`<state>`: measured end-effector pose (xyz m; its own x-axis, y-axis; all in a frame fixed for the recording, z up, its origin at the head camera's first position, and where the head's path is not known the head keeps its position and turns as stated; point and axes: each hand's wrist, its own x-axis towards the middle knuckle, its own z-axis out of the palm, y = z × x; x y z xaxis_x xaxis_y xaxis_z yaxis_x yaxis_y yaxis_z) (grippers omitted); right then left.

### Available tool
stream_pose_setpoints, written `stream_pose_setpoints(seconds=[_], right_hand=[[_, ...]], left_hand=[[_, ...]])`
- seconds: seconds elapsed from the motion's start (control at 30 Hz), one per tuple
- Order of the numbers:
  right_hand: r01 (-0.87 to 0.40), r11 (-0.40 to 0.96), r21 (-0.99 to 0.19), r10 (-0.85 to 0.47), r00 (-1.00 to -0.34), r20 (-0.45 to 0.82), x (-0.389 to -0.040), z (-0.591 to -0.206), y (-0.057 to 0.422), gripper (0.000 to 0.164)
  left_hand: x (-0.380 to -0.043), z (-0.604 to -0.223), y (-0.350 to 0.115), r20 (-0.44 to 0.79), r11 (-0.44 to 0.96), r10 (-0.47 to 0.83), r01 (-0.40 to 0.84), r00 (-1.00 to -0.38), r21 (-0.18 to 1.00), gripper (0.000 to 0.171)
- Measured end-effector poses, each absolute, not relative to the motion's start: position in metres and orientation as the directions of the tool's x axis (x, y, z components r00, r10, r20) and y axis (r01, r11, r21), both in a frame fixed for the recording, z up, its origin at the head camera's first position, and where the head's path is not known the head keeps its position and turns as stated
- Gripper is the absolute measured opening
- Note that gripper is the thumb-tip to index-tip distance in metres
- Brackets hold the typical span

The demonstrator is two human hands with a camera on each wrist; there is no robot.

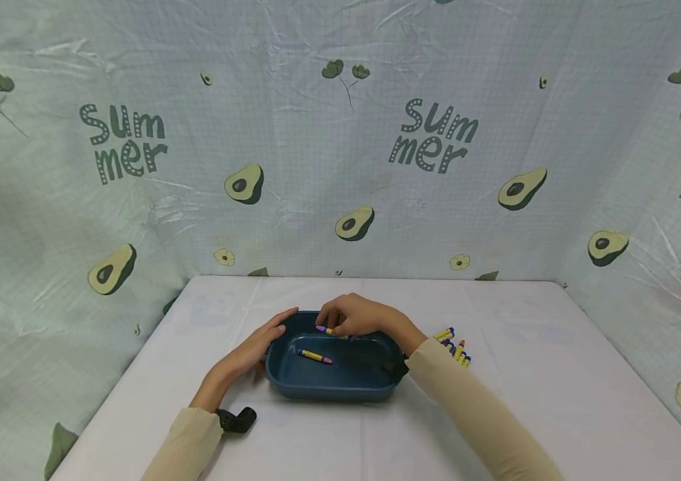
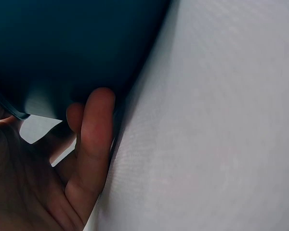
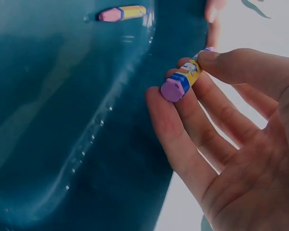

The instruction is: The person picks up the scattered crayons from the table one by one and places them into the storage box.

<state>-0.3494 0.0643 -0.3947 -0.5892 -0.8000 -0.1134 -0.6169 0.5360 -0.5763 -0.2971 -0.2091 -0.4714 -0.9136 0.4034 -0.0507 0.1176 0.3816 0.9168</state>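
A dark blue rectangular tub [image 1: 334, 393] stands on the white table. At its left end, my left hand [image 1: 249, 353] holds the wall, thumb by the rim; the left wrist view shows its fingers [image 2: 96, 122] against the outer side. Over the tub's far right part, my right hand [image 1: 360, 315] pinches a purple crayon [image 3: 185, 77] with a yellow and blue wrapper between thumb and fingertips. Inside on the tub's floor lies a pink-tipped crayon [image 1: 314, 356], also with a yellow and blue wrapper.
Several crayons [image 1: 459, 351] lie in a loose pile right of the tub, partly hidden by the right sleeve. A black device [image 1: 237, 420] sits at the left wrist. Behind the table hangs a printed cloth [image 1: 298, 147] with avocados.
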Motion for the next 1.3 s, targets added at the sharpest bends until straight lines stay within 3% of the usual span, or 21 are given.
stream_pose_setpoints(seconds=[0.8, 1.3], right_hand=[[-0.520, 0.618, -0.590, -0.746, -0.624, -0.231, -0.351, -0.417, 0.038, 0.034], [-0.539, 0.631, -0.558, -0.750, -0.609, -0.260, -0.353, -0.428, 0.029, 0.033]], left_hand=[[-0.296, -0.470, -0.211, -0.064, 0.405, 0.392, 0.110, -0.918, 0.908, 0.052], [-0.298, -0.472, -0.212, -0.050, 0.374, 0.414, 0.120, -0.909, 0.920, 0.051]])
